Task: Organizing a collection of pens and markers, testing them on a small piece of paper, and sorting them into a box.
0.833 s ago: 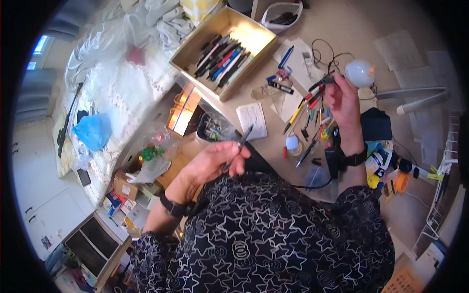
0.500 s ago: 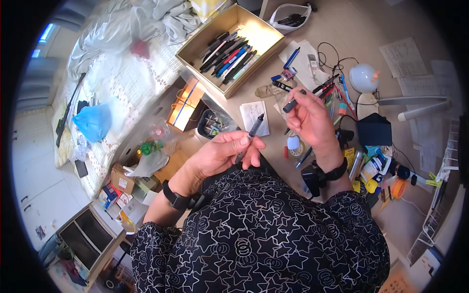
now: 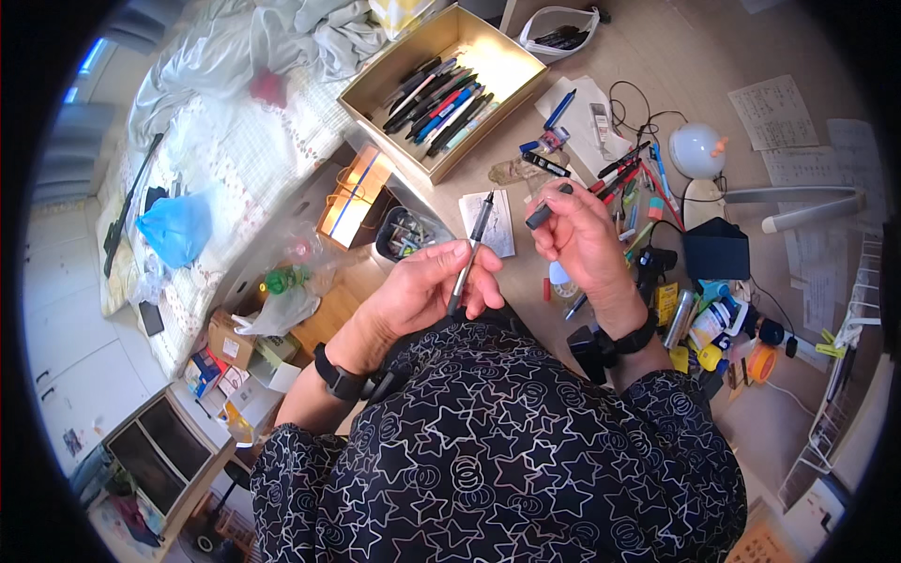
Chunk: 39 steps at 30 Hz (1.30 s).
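- Head view: left hand (image 3: 420, 284) has thumb and fingers clamped on 1 dark-and-grey pen (image 3: 480, 225).
- Pen's long axis points away from the shirt (image 3: 507, 432), far end leaning slightly right.
- Right hand (image 3: 589, 242) has fingers clamped on 1 short, dark cap-like piece (image 3: 539, 219), slanted, right of the pen's far end, near but apart.

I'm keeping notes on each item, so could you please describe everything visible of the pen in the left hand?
The pen is slim, plastic-looking, with a dark upper section narrowing to an uncapped tip, a silver-grey barrel and a dark lower end. It slants tip-up, leaning right, held between the thumb and fingers of the left hand, its upper part seen against white paper.
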Tool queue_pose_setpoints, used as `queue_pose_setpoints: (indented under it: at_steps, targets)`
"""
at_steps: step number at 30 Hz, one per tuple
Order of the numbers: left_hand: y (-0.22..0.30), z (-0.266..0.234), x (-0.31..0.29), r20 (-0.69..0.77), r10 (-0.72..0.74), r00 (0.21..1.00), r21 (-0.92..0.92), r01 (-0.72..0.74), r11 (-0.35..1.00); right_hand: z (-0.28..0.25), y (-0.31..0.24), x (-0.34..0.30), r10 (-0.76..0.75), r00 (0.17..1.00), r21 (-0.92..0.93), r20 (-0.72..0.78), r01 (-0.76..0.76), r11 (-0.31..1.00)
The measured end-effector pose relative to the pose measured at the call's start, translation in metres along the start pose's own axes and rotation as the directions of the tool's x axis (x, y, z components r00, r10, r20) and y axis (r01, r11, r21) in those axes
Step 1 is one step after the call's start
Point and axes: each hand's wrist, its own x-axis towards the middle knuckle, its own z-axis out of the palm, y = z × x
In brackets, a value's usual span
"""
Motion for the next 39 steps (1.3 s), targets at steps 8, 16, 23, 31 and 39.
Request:
queue_pose_setpoints:
  at_steps: [8,16,23,31,39]
  targets:
    - [0.001,-0.003,0.008,-0.069,0.037,0.997,-0.190,-0.050,0.980,-0.003,0.016,0.000,-0.119,0.993,-0.152,-0.005,0.117,0.981]
    - [-0.010,-0.014,0.021,-0.185,0.106,0.977,-0.199,-0.143,0.970,-0.002,0.038,-0.005,-0.476,0.777,-0.748,0.412,0.586,0.311]
    - [-0.015,-0.020,0.029,-0.212,0.099,0.972,-0.105,-0.123,0.987,-0.004,0.045,0.003,-0.493,0.545,-0.662,0.678,0.745,-0.086]
    - [-0.022,-0.048,0.037,-0.403,0.012,0.915,0.288,0.114,0.951,-0.032,0.067,0.015,-0.689,0.663,-0.729,0.292,0.620,0.288]
    - [-0.042,-0.092,0.030,-0.293,0.408,0.865,0.931,0.160,0.327,-0.062,0.077,0.026,-0.582,0.812,-0.687,-0.040,0.401,0.607]
